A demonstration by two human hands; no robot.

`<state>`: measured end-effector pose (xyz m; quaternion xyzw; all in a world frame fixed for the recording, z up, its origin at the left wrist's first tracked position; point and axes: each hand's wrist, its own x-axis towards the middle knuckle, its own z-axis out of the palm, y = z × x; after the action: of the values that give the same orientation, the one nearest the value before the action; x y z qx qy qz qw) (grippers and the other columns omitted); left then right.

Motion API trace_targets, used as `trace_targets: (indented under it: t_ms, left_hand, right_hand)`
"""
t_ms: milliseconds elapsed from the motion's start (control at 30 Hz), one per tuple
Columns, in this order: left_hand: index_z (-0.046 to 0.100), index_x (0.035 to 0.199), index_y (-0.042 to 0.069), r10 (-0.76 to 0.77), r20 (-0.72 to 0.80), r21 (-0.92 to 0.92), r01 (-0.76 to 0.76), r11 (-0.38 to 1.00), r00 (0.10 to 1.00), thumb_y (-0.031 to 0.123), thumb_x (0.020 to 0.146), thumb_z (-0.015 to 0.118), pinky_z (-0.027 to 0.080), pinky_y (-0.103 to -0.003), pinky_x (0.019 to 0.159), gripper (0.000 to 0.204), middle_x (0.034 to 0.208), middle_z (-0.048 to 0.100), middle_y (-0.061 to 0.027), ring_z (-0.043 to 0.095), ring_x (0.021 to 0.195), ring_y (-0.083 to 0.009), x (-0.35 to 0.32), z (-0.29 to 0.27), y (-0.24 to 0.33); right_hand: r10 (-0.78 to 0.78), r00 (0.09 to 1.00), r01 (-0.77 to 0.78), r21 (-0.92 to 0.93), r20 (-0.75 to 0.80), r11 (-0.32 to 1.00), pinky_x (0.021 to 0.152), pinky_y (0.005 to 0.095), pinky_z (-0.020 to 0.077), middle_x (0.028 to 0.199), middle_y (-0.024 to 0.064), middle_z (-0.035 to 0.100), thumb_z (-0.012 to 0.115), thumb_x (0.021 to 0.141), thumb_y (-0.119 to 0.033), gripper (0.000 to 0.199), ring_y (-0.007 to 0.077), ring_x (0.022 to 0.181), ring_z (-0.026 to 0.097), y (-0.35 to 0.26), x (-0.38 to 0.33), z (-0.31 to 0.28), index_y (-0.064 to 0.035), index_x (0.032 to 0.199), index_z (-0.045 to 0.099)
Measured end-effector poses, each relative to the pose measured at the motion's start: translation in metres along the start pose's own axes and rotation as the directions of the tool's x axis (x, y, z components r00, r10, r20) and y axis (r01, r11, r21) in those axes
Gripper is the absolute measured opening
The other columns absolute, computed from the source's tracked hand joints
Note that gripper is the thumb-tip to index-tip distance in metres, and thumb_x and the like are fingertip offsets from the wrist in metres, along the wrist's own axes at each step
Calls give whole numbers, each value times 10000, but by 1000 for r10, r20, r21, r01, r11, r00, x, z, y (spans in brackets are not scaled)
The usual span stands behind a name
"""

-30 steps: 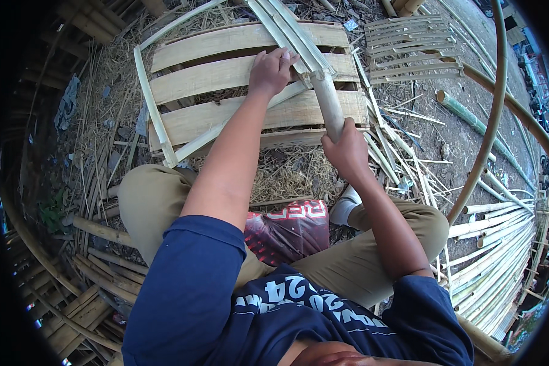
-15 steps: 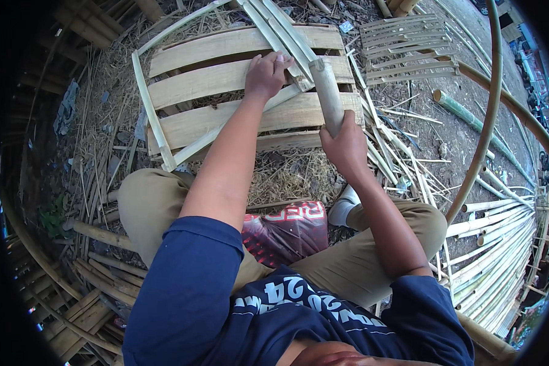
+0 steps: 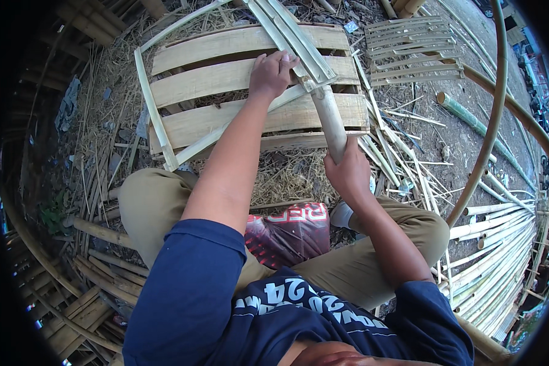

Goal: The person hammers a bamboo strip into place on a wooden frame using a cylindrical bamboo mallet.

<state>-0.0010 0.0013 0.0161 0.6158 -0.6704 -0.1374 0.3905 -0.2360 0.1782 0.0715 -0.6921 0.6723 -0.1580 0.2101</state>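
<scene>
My right hand is wrapped round the lower end of a thick bamboo stick. The stick's far end meets the corner where split bamboo strips cross a thinner strip, and its tip is partly covered there. With curled fingers, my left hand grips the edge of the strips just left of that corner. The strips belong to a bamboo frame lying over a low slatted wooden platform. What my left fingertips press on is partly hidden.
A small bamboo rack lies at the far right. Loose slivers litter the ground beside the platform. Bamboo poles are stacked at the right, near a curved pole. A dark red printed sack lies between my legs.
The bamboo stick's far end has come down from over the strips to below their corner, with my right hand shifting slightly nearer. My left hand stays on the strips.
</scene>
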Motion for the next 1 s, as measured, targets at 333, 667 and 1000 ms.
trace_targets:
  t_ms: [333,667,1000]
  left_hand:
    - [672,1269,38,-17,0,2,17,1000,1000,340,1101,343,362,-395,1157,478,1188,777,-34,633,1225,-245,1,2,-4]
    - [718,1244,97,1,-36,48,1,999,999,341,1037,506,421,-422,1119,383,1183,770,-33,635,1158,-322,-2,3,5]
    - [826,1090,271,169,-86,207,-148,967,982,330,903,722,477,-373,1072,222,1203,738,12,654,1095,-237,-2,12,-10]
  right_hand:
    - [-24,999,25,-26,30,999,755,573,547,845,300,696,750,854,-206,431,507,813,697,2,17,12,35,1084,477]
    - [-7,999,10,-50,54,999,776,575,547,885,308,700,743,845,-211,422,501,860,698,0,24,3,45,1062,488]
    - [5,997,-4,-15,77,1000,829,547,548,924,329,694,739,844,-252,436,498,903,698,-12,26,-4,76,1031,522]
